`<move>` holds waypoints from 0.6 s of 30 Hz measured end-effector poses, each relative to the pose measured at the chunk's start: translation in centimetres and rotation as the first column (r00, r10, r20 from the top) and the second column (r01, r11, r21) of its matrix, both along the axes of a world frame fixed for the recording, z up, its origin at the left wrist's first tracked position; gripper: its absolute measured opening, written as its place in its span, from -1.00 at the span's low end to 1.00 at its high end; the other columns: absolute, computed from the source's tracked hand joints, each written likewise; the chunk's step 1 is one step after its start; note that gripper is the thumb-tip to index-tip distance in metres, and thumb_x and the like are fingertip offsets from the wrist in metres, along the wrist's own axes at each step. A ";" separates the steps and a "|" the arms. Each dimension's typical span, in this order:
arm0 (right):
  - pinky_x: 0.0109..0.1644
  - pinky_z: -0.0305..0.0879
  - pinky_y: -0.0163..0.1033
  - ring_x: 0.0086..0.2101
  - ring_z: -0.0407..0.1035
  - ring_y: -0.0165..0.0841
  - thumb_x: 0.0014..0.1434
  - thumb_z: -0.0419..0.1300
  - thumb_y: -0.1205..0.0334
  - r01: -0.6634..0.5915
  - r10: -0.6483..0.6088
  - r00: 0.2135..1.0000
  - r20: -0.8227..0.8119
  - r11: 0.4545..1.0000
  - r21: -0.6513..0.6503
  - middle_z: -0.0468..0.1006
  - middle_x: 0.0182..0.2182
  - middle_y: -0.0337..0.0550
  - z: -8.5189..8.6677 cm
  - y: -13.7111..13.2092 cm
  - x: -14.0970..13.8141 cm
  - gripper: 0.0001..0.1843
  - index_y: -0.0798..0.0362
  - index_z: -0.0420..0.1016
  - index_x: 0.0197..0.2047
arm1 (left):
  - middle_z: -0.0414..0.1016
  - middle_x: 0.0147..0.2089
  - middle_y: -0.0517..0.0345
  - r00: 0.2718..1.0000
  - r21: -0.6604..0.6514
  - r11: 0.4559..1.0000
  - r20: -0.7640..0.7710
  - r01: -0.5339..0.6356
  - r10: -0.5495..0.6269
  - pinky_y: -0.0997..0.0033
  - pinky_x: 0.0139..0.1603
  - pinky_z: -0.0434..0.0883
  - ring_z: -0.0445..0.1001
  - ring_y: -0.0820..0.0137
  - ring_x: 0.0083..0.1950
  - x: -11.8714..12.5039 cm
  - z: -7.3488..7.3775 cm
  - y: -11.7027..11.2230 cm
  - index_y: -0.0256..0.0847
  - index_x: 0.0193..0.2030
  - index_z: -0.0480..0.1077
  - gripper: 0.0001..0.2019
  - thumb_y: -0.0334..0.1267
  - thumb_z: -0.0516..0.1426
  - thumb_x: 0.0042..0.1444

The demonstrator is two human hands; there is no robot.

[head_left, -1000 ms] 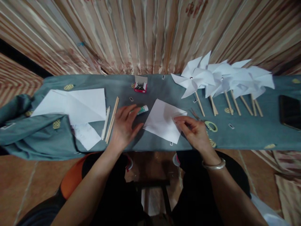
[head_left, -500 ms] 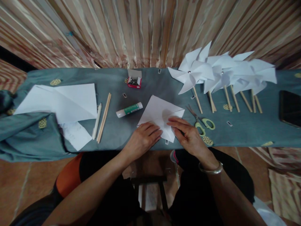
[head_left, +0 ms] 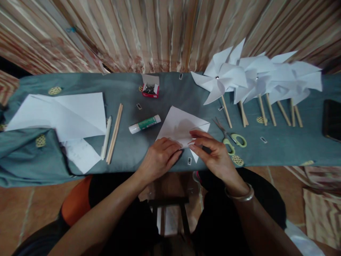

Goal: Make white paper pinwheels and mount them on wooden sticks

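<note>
Paper (head_left: 178, 122), white, corner slit, left fingers (head_left: 169, 145) and right fingers (head_left: 204, 142) clamped on near edge

Nothing legible. Print on green label (head_left: 147, 123) of glue stick (head_left: 135, 128), on red box (head_left: 148, 94) and cloth's dark patches (head_left: 189, 161) is too small to read; marks on paper slip (head_left: 84, 155) look faint.

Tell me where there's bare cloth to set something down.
Two patches look free: the cloth between the red box and the pinwheels, and the stretch between the scissors and the dark phone, nearer the person than the pinwheel sticks. It's crowded at the white sheet, where the left hand and right hand work, and along the overlapping pinwheels.
</note>
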State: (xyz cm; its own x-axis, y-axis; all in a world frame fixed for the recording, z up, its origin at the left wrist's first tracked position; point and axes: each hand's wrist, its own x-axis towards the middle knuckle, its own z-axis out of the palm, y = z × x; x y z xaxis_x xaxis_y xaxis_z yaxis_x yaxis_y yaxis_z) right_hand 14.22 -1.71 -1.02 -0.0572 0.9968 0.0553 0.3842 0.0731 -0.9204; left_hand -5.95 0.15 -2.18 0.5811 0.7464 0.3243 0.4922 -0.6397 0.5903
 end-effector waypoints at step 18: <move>0.23 0.22 0.05 0.09 0.33 -0.13 0.15 0.25 0.16 0.105 -0.141 0.946 0.291 0.985 0.135 0.48 0.05 -0.04 -1.1 1.1 -2.0 -0.88 0.00 0.54 -0.38 | 0.57 -0.23 0.03 0.999 0.002 0.999 0.001 -0.050 0.050 0.27 -0.16 0.41 0.45 0.32 -0.20 0.0 -0.5 -0.1 -0.27 -0.12 0.48 -0.81 -0.32 0.05 0.27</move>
